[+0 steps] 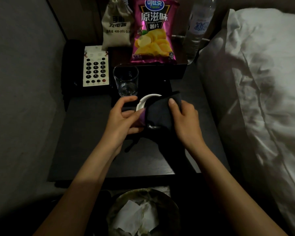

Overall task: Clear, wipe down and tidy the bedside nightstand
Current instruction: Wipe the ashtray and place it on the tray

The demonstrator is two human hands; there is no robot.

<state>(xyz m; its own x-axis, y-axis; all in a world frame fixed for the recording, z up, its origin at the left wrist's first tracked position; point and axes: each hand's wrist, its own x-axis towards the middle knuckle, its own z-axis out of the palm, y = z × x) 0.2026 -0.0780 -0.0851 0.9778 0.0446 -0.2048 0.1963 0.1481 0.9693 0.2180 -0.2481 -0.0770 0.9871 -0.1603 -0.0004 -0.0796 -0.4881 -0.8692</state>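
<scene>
Left hand (124,114): fingers curled round the near side of the white ashtray (146,101), steadying it at the centre of the nightstand (85,142).
Right hand (184,120): fingers curled, thumb on top, gripping a dark cloth (162,114) draped over the ashtray's right half.
Glass (125,80): upright, just beyond the ashtray, at 11 o'clock.
Phone (95,67): at 10 o'clock.
Chip bag (154,31): upright, at 12 o'clock.
Cloth pouch (117,26): left of the bag.
Water bottle (197,29): at 1 o'clock.
Bin (141,212): tissue inside, at 6 o'clock, below the nightstand.
Pillow (262,82): at 3 o'clock.
</scene>
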